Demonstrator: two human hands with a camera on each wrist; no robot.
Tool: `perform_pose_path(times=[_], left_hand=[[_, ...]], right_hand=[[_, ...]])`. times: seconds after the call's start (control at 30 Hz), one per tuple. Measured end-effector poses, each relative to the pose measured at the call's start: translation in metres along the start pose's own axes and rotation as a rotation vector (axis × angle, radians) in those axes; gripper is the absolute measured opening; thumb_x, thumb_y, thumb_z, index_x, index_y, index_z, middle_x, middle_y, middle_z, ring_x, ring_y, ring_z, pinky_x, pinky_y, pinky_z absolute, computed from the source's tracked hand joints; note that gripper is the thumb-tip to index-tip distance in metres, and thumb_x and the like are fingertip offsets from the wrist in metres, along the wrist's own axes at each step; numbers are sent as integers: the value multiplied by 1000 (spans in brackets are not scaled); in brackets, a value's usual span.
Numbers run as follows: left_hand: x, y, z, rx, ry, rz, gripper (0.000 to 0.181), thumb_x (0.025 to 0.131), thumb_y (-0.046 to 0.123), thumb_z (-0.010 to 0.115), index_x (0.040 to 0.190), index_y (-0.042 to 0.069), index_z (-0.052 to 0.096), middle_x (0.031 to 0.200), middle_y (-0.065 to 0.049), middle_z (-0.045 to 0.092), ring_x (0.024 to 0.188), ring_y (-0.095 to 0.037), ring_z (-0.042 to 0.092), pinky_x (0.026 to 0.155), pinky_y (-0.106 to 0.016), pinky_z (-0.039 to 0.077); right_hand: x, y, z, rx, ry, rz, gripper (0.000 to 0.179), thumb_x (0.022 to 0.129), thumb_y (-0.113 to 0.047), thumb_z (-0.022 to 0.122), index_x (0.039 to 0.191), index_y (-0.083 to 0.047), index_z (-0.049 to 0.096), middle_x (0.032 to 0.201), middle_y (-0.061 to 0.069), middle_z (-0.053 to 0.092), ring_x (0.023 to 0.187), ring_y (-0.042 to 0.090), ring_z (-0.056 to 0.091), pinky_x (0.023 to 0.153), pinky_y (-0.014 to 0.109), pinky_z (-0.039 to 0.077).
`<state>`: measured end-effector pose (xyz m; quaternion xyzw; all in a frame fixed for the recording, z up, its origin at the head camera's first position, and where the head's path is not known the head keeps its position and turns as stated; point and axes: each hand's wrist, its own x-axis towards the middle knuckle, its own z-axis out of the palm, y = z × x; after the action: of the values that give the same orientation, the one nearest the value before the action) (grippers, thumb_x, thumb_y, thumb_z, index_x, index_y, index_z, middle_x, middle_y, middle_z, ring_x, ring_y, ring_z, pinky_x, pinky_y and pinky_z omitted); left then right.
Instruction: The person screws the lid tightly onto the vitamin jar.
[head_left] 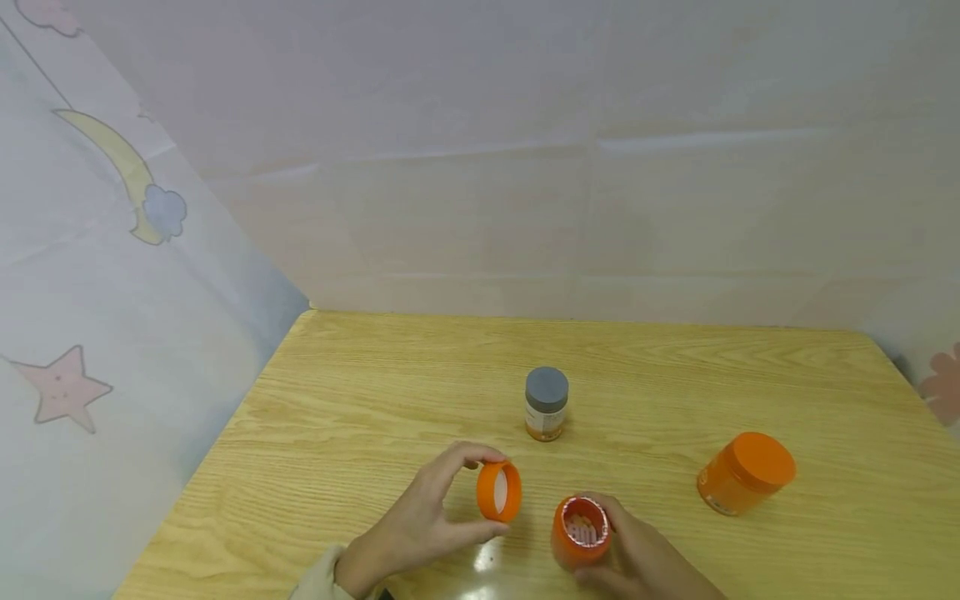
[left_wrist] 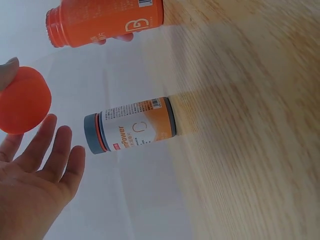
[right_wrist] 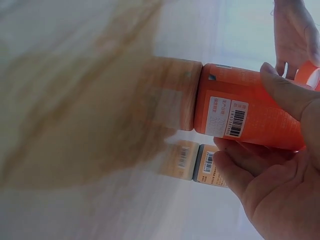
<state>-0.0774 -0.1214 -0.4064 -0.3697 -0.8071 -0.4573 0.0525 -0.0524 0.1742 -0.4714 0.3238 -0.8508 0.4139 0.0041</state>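
My left hand (head_left: 427, 517) pinches an orange screw cap (head_left: 510, 492) between thumb and fingers, its pale inner side turned toward the right. In the left wrist view the cap (left_wrist: 26, 100) shows its smooth outer face. Just to the right, my right hand (head_left: 633, 550) grips an orange bottle (head_left: 564, 542) around its side. The bottle's mouth is uncovered, with a silvery ring at the rim and pale contents inside. Its printed label and barcode show on the bottle (right_wrist: 240, 107) in the right wrist view, where its base is at the tabletop. Cap and bottle are apart.
A grey-capped bottle (head_left: 546, 404) with a white and orange label stands upright behind the hands. Farther right on the wooden table (head_left: 360, 375) sits an orange jar (head_left: 746, 473) with its lid on. A pale printed cloth (head_left: 480, 225) hangs along the table's back and sides.
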Motion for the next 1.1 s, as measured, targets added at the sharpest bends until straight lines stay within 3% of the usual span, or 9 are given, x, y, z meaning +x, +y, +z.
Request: perform_pose_path(times=[0.3, 0.47, 0.87, 1.1], left_hand=[[0, -2, 1, -49, -20, -8, 58, 82, 21, 83, 125, 13, 45, 123, 0, 64, 114, -15, 61, 98, -37, 53], [0, 0, 2, -68, -10, -46, 57, 79, 21, 85, 122, 16, 48, 120, 3, 64, 113, -12, 60, 98, -35, 51], [3, -1, 3, 12, 15, 123, 62, 76, 19, 87, 127, 10, 51, 120, -4, 65, 107, -15, 60, 93, -28, 51], [5, -2, 6, 21, 28, 162, 65, 73, 17, 88, 126, 8, 53, 120, -7, 65, 105, -16, 60, 93, -28, 52]], right_hand=[[1, -1, -1, -9, -6, 19, 68, 82, -31, 81, 135, -6, 47, 119, 6, 68, 110, 1, 61, 89, 23, 53], [2, -3, -1, -2, -28, 30, 67, 83, -31, 80, 136, -7, 46, 121, 6, 68, 111, 1, 61, 89, 23, 53], [6, -7, -3, 38, -98, 127, 68, 85, -37, 77, 138, -8, 45, 126, 5, 66, 113, 1, 59, 92, 24, 53], [7, -10, -4, 72, -142, 174, 70, 86, -40, 75, 139, -6, 44, 127, 4, 65, 113, 1, 59, 92, 24, 53]])
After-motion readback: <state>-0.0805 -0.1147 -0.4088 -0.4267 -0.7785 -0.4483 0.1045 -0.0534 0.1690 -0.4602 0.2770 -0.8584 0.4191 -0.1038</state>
